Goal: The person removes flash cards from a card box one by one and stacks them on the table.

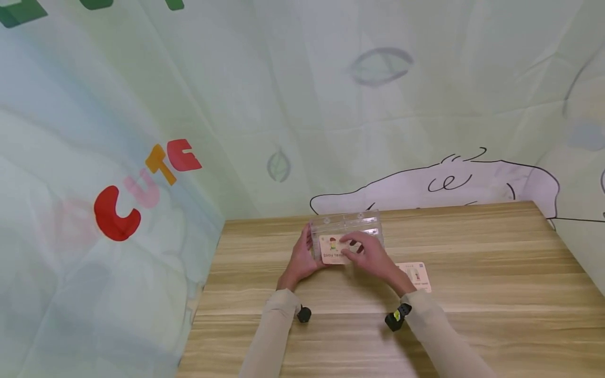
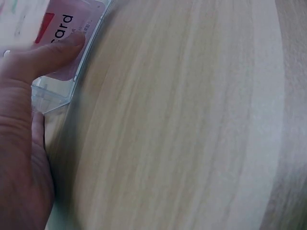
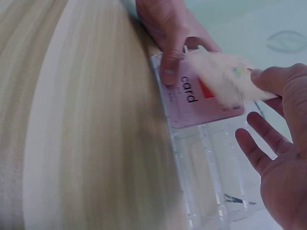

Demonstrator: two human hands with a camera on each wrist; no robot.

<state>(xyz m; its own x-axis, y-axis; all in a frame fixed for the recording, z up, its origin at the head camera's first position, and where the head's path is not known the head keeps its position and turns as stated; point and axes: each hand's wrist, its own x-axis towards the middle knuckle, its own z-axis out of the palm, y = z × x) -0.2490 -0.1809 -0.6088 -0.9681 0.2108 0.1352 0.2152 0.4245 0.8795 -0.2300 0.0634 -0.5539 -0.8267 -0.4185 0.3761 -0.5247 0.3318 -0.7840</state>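
My left hand grips the left end of a clear plastic case, its thumb lying over a pink card lettered "card" in one end of the case. Between the thumb and a finger of my right hand is another picture card, showing a small figure and a line of text. That card is tilted over the pink one and blurred in the right wrist view. The right hand's other fingers are spread apart. Clear dividers split the rest of the case into compartments.
A further pink card lies on the wooden table, partly behind my right wrist. Behind the table's far edge hangs a pale printed curtain, which also runs along the left side.
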